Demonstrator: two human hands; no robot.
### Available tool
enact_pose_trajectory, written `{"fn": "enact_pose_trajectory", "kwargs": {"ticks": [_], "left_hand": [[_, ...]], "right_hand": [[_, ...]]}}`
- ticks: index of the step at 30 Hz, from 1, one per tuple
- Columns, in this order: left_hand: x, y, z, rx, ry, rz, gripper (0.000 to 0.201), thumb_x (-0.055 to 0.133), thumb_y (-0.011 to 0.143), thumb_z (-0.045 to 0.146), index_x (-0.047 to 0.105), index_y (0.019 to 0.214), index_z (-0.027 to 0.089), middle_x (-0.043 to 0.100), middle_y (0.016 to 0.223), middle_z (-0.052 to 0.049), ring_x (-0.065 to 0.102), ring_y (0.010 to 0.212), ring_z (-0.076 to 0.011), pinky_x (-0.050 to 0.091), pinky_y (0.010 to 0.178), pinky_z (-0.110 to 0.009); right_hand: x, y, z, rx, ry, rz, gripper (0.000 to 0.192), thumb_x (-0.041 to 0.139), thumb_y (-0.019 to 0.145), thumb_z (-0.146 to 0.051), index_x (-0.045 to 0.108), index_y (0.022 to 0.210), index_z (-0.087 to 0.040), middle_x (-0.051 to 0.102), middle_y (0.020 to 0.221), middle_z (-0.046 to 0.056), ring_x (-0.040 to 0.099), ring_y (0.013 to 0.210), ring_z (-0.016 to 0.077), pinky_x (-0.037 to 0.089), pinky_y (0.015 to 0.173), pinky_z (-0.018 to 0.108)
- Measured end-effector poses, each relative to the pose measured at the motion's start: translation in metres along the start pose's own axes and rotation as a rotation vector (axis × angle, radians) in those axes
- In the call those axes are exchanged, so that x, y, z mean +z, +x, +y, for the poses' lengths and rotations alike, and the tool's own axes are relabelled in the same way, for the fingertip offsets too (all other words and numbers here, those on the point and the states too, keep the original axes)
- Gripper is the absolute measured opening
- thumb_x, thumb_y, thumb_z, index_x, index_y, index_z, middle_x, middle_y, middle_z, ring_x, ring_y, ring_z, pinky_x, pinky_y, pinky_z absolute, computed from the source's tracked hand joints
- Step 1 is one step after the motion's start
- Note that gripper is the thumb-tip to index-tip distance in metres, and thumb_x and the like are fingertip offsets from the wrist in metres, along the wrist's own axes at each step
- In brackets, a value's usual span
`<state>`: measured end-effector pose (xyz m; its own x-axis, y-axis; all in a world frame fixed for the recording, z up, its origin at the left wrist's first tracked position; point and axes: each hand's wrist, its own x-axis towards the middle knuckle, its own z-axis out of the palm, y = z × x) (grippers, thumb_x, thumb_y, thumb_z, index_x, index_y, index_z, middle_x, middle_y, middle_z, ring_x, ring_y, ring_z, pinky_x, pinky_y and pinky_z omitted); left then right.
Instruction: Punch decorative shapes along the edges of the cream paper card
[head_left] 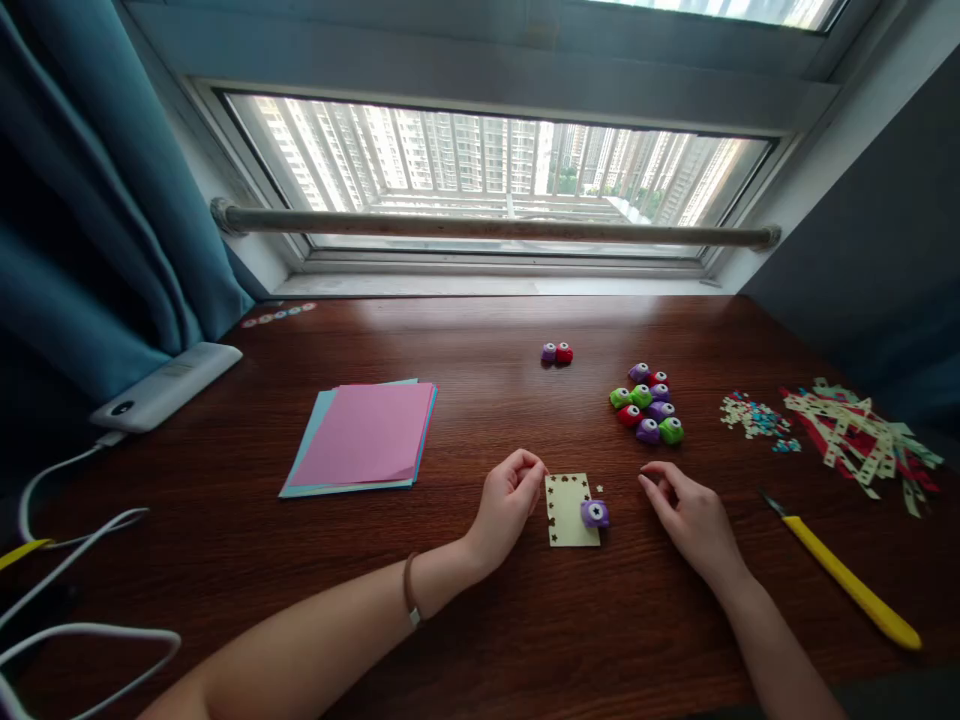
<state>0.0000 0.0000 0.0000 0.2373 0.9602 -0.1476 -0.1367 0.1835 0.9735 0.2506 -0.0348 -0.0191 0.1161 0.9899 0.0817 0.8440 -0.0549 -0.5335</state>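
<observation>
The little purple punch [595, 513] sits at 3 o'clock from my left hand [506, 510], at 9 o'clock from my right hand [690, 515]; both curl loosely, holding nothing.

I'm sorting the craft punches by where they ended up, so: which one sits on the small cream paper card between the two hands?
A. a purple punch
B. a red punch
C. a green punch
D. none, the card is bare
A: a purple punch sits on the right edge of the cream card, between the left hand and the right hand; the red and green ones lie in the cluster of punches farther back.
</observation>
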Motion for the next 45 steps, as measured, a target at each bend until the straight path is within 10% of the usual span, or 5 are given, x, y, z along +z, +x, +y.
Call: {"fn": "enact_pose_trajectory", "kwargs": {"ticks": [35, 40, 45], "left_hand": [[0.0, 0.0, -0.003, 0.065, 0.149, -0.007, 0.021, 0.044, 0.086, 0.036, 0.045, 0.074, 0.018, 0.032, 0.049, 0.009, 0.028, 0.041, -0.0076, 0.025, 0.04, -0.019], [-0.002, -0.012, 0.003, 0.222, 0.361, 0.03, 0.016, 0.05, 0.085, 0.032, 0.059, 0.085, 0.019, 0.054, 0.077, -0.002, 0.049, 0.075, -0.0161, 0.041, 0.072, -0.03], [0.001, -0.026, 0.005, 0.697, 1.013, -0.152, 0.036, 0.05, 0.086, 0.033, 0.053, 0.122, 0.031, 0.043, 0.134, -0.008, 0.028, 0.126, -0.0309, 0.018, 0.104, -0.051]], "right_hand": [[0.0, 0.0, -0.002, -0.015, -0.02, 0.007, 0.028, 0.046, 0.087, -0.045, 0.058, 0.097, -0.022, 0.053, 0.062, -0.002, 0.05, 0.055, 0.0137, 0.037, 0.06, 0.026], [-0.001, 0.001, -0.004, -0.013, -0.021, 0.008, 0.028, 0.046, 0.087, -0.043, 0.058, 0.098, -0.02, 0.054, 0.063, -0.001, 0.053, 0.057, 0.0149, 0.039, 0.062, 0.027], [-0.006, 0.002, -0.019, -0.045, 0.056, 0.078, 0.026, 0.047, 0.087, -0.039, 0.059, 0.097, -0.019, 0.06, 0.074, 0.002, 0.056, 0.064, 0.016, 0.042, 0.066, 0.028]]}}
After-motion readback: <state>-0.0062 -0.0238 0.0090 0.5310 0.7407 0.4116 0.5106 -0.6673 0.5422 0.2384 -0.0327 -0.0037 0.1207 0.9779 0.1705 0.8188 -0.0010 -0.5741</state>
